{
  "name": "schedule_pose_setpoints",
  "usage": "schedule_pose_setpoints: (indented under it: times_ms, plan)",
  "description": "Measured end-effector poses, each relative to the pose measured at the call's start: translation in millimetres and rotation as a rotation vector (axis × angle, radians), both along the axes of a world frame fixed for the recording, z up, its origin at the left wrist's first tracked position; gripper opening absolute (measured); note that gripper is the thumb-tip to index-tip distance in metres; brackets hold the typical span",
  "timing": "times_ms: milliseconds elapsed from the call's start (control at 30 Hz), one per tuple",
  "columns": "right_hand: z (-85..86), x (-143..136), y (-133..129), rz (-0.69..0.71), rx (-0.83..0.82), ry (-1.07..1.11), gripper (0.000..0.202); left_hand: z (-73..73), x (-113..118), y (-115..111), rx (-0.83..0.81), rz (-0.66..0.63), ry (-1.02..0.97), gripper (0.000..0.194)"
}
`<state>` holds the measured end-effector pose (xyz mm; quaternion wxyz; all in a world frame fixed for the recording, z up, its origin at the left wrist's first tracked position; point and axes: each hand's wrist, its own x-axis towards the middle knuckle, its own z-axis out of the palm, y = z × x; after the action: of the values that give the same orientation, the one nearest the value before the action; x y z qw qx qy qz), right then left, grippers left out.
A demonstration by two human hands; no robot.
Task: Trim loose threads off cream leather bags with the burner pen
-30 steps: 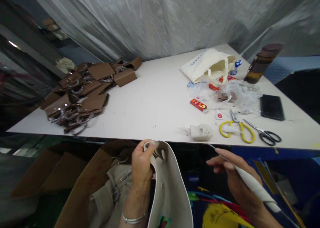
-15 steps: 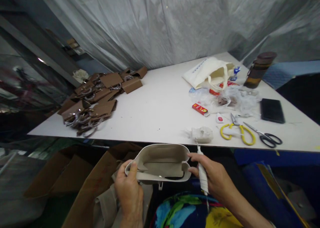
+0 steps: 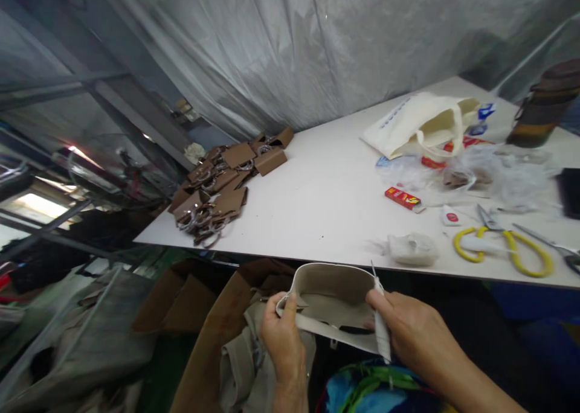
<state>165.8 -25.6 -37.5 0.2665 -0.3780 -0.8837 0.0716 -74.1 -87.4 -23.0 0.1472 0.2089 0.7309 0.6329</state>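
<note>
A beige open-topped bag (image 3: 338, 284) hangs just in front of the table's near edge, its mouth facing up. My left hand (image 3: 285, 334) pinches its left rim between thumb and fingers. At the right end of the bag, my right hand (image 3: 401, 316) is closed round a white wrapped tool (image 3: 382, 331) with a thin pointed tip upward; its thumb and fingers are also at the bag's rim. Some of the right fingertips are hidden behind the tool and bag.
On the white table (image 3: 312, 201) lie brown leather pieces (image 3: 226, 183), a cream tote (image 3: 421, 123), a red box (image 3: 403, 198), yellow-handled scissors (image 3: 502, 238), plastic bags and a bottle (image 3: 544, 108). Below, a cardboard box (image 3: 212, 322) holds beige pieces (image 3: 240, 364).
The view has turned left, so the table things appear farther right. My right hand has come closer against the bag's right end, with the white tool more upright beside the rim.
</note>
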Motion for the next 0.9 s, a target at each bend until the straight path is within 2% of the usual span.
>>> schedule_pose_setpoints:
  times_ms: [167, 333, 433, 500, 567, 667, 733, 800, 900]
  plan:
    - [-14.5, -2.6, -3.3, 0.013, -0.041, 0.08, 0.031, -9.4, -4.0, -5.2, -0.077, 0.038, 0.104, 0.026]
    - [-15.9, -2.7, -5.5, 0.073, -0.127, 0.165, 0.033, -18.9, -10.2, -6.1, -0.119, 0.049, 0.177, 0.027]
    - [-16.0, -2.8, -6.5, 0.085, -0.158, 0.174, 0.036, -23.0, -10.8, -5.0, -0.101, 0.042, 0.121, 0.029]
    - [-16.1, -3.1, -7.1, 0.03, -0.144, 0.19, 0.042, -24.2, -9.6, -5.5, -0.066, 0.035, 0.047, 0.031]
    - [-15.5, -3.3, -7.4, -0.049, -0.153, 0.262, 0.039, -24.0, -8.3, -8.1, -0.03, 0.016, -0.034, 0.035]
    - [-13.0, -3.3, -7.5, -0.135, -0.29, 0.413, 0.011, -20.9, -8.7, -16.9, 0.004, -0.064, -0.121, 0.037]
    - [-11.2, -3.4, -8.1, -0.174, -0.414, 0.484, 0.016, -15.7, -12.2, -25.5, -0.015, -0.115, -0.077, 0.036]
    - [-8.5, -4.4, -9.7, -0.185, -0.507, 0.539, 0.02, -6.7, -18.0, -34.1, -0.048, -0.101, 0.062, 0.036]
    - [-0.5, -8.8, -12.9, -0.128, -0.526, 0.639, 0.018, 16.1, -26.8, -39.3, -0.024, -0.065, 0.284, 0.034]
